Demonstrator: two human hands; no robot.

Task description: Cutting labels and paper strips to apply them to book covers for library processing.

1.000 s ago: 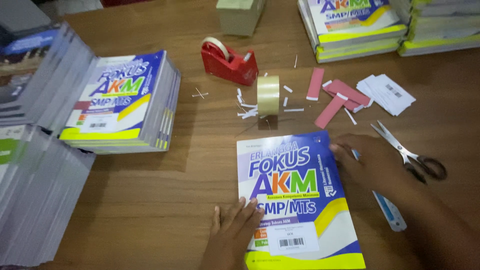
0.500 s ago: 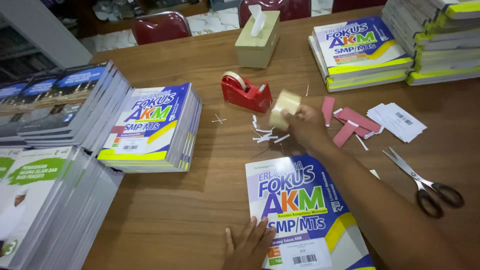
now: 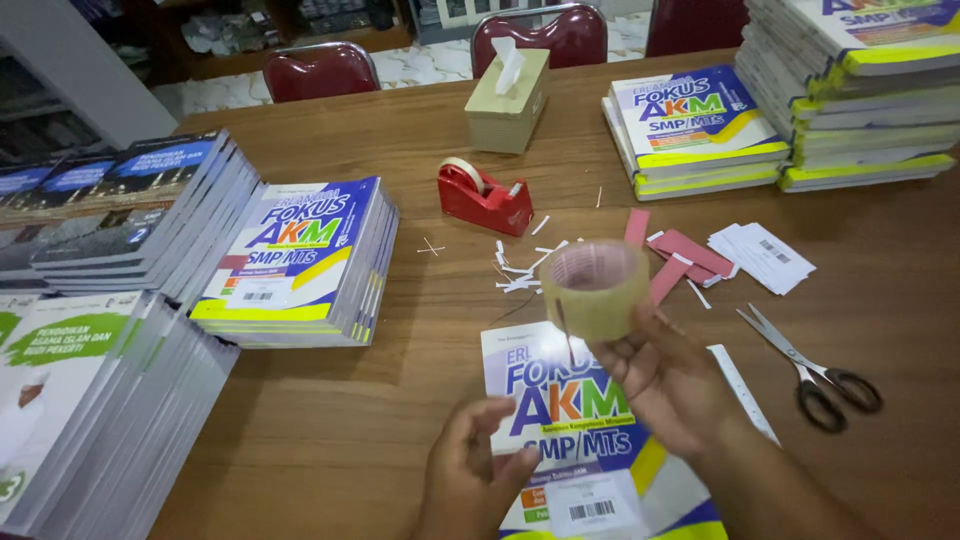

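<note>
Right hand [image 3: 668, 385] gripping a wide roll of clear tape [image 3: 594, 289], held up just above the blue workbook [image 3: 590, 440] on the table. Left hand [image 3: 478, 470] loosely curled, fingertips touching that workbook's left edge. Scissors [image 3: 812, 368] lying right of it, red tape dispenser [image 3: 482, 194] beyond.

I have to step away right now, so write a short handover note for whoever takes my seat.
Right hand: holds the clear tape roll above the book.
Left hand: empty, at the book's left edge.
The book lies flat on the table, a white barcode label on its cover.
Scissors lie to the right, red tape dispenser further back.
No tape pulled from the roll yet.
</note>
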